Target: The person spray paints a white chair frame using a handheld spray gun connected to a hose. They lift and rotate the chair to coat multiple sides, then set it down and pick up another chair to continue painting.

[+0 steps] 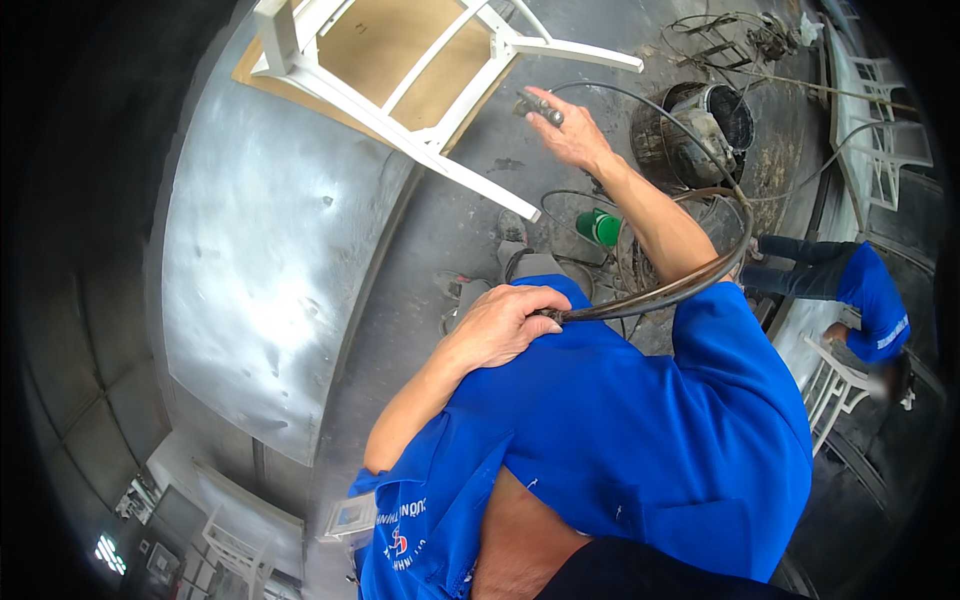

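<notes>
My right hand (578, 138) is closed around a small metal spray gun (540, 106), held out ahead of me near a white chair frame (470, 185). A dark hose (660, 108) runs from the gun in a wide loop past my right forearm. The other end of the loop, a bundle of hoses (660, 298), comes back to my waist, where my left hand (505, 325) is closed on it. The chair lies tipped over on a brown board (375, 50), its legs pointing toward me and to the right. No spray can be made out.
Under the board is a curved shiny metal surface (260, 250). To the right stand a paint-crusted bucket (725, 118) and a green container (600, 228) among hoses. Farther right a person in blue (875, 300) bends over a white chair (835, 385). More white chairs (885, 165) stand beyond.
</notes>
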Motion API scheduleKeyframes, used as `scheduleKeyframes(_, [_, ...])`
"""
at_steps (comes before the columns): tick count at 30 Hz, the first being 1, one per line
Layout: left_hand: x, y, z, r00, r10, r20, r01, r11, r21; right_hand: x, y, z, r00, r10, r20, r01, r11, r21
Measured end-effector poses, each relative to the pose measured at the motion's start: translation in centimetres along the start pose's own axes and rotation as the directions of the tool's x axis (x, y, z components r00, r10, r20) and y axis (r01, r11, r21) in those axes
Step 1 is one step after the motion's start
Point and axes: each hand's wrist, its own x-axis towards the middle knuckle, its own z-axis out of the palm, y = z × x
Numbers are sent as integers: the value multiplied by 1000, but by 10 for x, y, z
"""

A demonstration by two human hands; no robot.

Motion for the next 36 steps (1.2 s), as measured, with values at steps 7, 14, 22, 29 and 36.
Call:
scheduleKeyframes(7, [22, 7, 4, 999, -46, 4, 46, 999, 22, 31, 51, -30, 938, -55, -341, 39, 998, -54])
scheduleKeyframes(14, [49, 14, 10, 995, -67, 78, 60, 994, 91, 8, 78, -26, 974, -41, -222, 62, 994, 87])
scheduleKeyframes(22, [69, 28, 15, 973, -187, 139, 168, 976, 136, -47, 96, 15, 998, 4, 64, -32, 895, 445])
scheduleKeyframes(29, [79, 32, 19, 962, -229, 150, 200, 962, 186, -31, 129, 2, 977, 133, -169, -53, 911, 408])
scheduleKeyframes(36, [79, 37, 20, 955, -251, 161, 222, 958, 180, 13, 142, -41, 873, 95, -479, 84, 937, 338])
